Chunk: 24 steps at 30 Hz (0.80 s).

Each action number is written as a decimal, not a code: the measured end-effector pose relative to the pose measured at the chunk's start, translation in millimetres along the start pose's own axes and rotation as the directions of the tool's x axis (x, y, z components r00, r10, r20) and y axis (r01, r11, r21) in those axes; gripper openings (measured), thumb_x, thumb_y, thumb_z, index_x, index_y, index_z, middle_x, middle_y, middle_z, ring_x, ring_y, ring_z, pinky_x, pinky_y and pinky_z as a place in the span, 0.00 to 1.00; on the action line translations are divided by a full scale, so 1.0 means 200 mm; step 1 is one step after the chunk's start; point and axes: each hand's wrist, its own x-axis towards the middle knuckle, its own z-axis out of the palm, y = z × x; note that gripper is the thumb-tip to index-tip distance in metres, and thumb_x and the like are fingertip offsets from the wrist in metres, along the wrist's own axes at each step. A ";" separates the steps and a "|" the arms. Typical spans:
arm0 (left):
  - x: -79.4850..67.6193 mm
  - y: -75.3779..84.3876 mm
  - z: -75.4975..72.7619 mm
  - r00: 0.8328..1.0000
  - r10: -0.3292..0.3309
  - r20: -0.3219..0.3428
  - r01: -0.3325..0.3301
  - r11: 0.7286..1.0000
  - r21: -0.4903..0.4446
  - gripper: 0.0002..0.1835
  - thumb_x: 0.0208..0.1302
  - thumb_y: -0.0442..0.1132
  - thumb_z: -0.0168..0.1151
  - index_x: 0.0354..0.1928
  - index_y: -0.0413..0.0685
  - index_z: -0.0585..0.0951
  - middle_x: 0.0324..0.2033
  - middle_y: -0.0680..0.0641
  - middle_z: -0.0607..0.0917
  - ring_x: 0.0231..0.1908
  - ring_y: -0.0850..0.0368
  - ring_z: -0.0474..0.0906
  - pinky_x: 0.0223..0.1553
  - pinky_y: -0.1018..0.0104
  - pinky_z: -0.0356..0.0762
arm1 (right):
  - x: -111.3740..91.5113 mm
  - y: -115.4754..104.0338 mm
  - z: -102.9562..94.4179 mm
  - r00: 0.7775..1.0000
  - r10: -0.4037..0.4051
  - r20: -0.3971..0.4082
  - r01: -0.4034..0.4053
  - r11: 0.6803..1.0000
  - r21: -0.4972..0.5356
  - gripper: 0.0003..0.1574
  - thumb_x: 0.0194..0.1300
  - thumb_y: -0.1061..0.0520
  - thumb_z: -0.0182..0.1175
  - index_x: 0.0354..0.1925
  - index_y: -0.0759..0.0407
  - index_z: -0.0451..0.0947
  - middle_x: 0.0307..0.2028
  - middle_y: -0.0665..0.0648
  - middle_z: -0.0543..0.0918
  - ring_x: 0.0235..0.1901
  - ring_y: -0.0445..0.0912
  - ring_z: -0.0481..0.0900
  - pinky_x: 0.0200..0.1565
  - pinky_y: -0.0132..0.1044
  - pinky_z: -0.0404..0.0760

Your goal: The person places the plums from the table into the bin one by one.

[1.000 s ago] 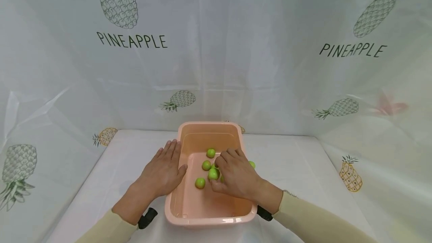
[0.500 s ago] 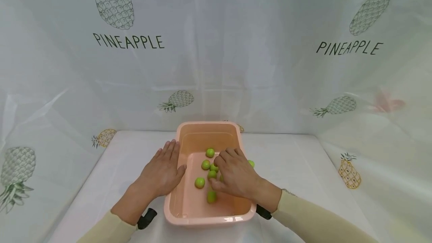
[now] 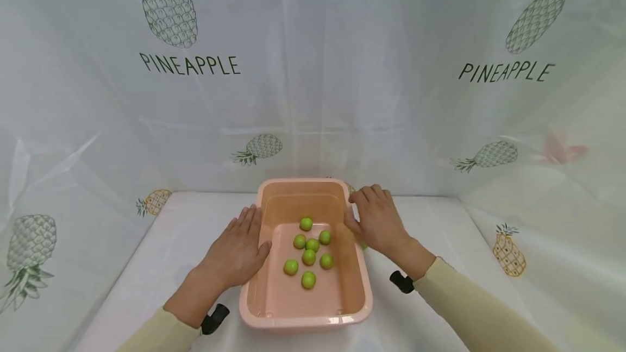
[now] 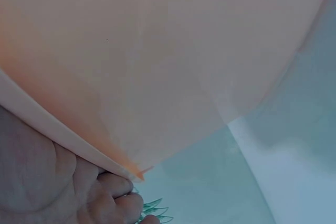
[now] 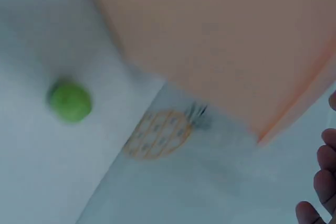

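Note:
A pink plastic basin (image 3: 305,321) stands on the table with several small round green fruits (image 3: 308,257) spread over its floor. My left hand (image 3: 235,251) rests along the basin's left rim, fingers straight; the left wrist view has its palm (image 4: 31,177) against the rim's underside. My right hand (image 3: 379,220) is at the right rim, fingers loosely bent and holding nothing. One more green fruit (image 5: 71,101) lies on the table outside the basin's right wall, mostly covered by my right hand and wrist in the head view.
The table (image 3: 415,216) has a white cover. Behind it and at the sides hangs a pale sheet (image 3: 318,96) printed with pineapples. A black strap end (image 3: 402,282) sticks out below my right wrist.
A green fruit has left my right hand's pinch and now lies near the basin's front. My right hand has moved right, from above the fruits to the right rim. The left hand stays put.

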 end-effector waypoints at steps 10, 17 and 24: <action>0.00 0.01 -0.01 1.000 -0.004 0.026 0.004 1.000 -0.003 0.42 0.80 0.52 0.51 0.80 0.26 0.54 0.80 0.27 0.57 0.81 0.31 0.51 0.79 0.37 0.57 | -0.33 0.31 0.23 0.977 -0.045 0.207 0.087 0.976 -0.199 0.26 0.57 0.46 0.74 0.44 0.63 0.81 0.40 0.60 0.83 0.44 0.58 0.78 0.46 0.57 0.81; 0.00 0.01 -0.01 1.000 -0.011 0.024 0.011 1.000 0.005 0.42 0.80 0.52 0.52 0.80 0.26 0.55 0.80 0.28 0.57 0.81 0.31 0.52 0.78 0.37 0.57 | -0.44 0.31 0.34 0.946 -0.051 0.319 0.124 0.969 -0.215 0.26 0.57 0.41 0.74 0.41 0.58 0.79 0.40 0.56 0.81 0.44 0.54 0.76 0.49 0.54 0.79; 0.00 0.02 -0.01 1.000 -0.012 0.028 0.012 1.000 0.000 0.42 0.80 0.51 0.52 0.80 0.26 0.54 0.80 0.27 0.56 0.81 0.31 0.51 0.78 0.37 0.57 | -0.46 0.31 0.40 0.944 -0.069 0.324 0.143 0.967 -0.210 0.23 0.57 0.45 0.75 0.39 0.57 0.77 0.40 0.56 0.80 0.44 0.54 0.75 0.48 0.55 0.80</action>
